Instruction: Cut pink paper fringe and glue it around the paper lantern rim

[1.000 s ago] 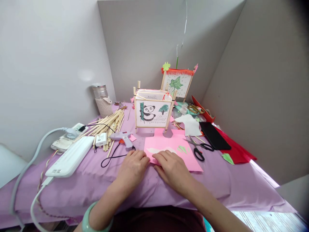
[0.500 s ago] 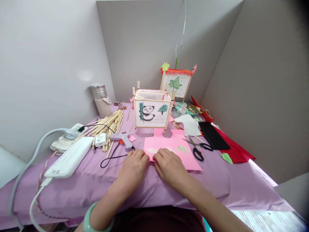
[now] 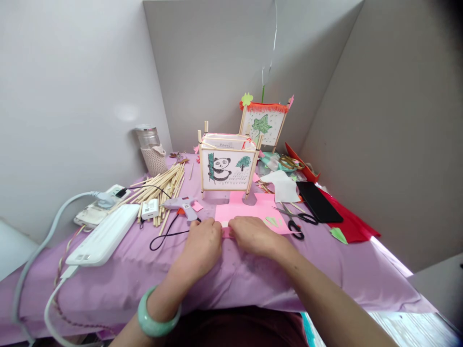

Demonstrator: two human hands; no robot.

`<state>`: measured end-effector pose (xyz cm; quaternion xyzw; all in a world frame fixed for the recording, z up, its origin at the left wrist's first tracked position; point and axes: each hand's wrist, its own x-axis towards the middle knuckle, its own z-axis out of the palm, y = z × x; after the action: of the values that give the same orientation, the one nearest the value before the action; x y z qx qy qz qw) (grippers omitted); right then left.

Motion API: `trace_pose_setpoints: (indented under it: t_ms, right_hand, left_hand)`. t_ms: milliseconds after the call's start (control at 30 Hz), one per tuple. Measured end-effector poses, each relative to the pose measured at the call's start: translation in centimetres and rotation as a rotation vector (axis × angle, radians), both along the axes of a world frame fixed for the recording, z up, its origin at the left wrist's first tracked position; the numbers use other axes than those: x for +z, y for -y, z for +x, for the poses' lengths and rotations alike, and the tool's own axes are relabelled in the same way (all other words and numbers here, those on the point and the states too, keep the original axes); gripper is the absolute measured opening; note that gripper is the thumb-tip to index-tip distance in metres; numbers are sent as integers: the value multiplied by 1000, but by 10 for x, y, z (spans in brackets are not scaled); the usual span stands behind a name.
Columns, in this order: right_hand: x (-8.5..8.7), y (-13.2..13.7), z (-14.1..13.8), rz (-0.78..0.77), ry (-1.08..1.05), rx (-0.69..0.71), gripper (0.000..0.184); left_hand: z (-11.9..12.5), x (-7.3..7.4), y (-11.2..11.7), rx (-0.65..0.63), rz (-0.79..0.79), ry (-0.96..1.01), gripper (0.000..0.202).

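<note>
A pink paper sheet (image 3: 249,210) lies on the purple tablecloth (image 3: 119,279) in front of me. My left hand (image 3: 202,243) and my right hand (image 3: 255,234) rest side by side on its near edge, fingers curled and pinching the paper, which looks folded over there. A green bangle (image 3: 157,318) sits on my left wrist. Behind the sheet stands a paper lantern with a panda drawing (image 3: 226,166). Black-handled scissors (image 3: 294,221) lie just right of the sheet. A grey glue gun (image 3: 183,206) lies to its left.
A second lantern with a green leaf (image 3: 263,123) stands at the back. Wooden sticks (image 3: 162,185), a white power strip (image 3: 104,233) with cables, a jar (image 3: 151,149), a black slab (image 3: 318,201), red paper (image 3: 352,226) and paper scraps crowd the table. Grey walls enclose it.
Both hands have slid forward away from me along the pink sheet. Its near part has been folded over, so less of the sheet shows on the right.
</note>
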<state>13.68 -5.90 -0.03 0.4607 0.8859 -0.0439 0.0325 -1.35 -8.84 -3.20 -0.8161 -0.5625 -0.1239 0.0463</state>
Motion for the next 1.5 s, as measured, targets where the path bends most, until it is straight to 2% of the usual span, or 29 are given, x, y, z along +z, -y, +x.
trace_pose_setpoints:
  t_ms: [233,433,500,600,700,800,933,1100,1300,1500]
  right_hand:
    - [12,-3,-2,-68,16,-44,20]
    - [16,-11,-4,-93,31,-88,21]
    - [15,-15,-5,-89,40,-98,23]
    - [13,-20,-5,-97,45,-88,24]
    - [12,-23,-4,-119,47,-82,23]
    - [11,-23,-3,-106,32,-67,23]
    - [15,-22,-3,-98,31,-62,24]
    - [18,-14,10,64,38,-104,26]
    - [2,-4,52,376,-88,-137,32]
    - [-23,-10,71,400,-99,-189,41]
  left_hand:
    - [4,8,-4,53,-63,-24,24]
    - [6,7,-6,68,-72,-47,20]
    - [8,6,-6,76,-48,-47,19]
    - [11,3,-1,102,81,-4,15]
    - [16,-3,7,35,162,120,15]
    - [20,-11,13,-70,64,225,19]
    - [20,-17,13,-72,11,228,21]
    - [19,-17,9,-93,29,204,21]
    - [20,-18,8,-78,64,193,22]
    - [20,-17,7,-77,74,169,23]
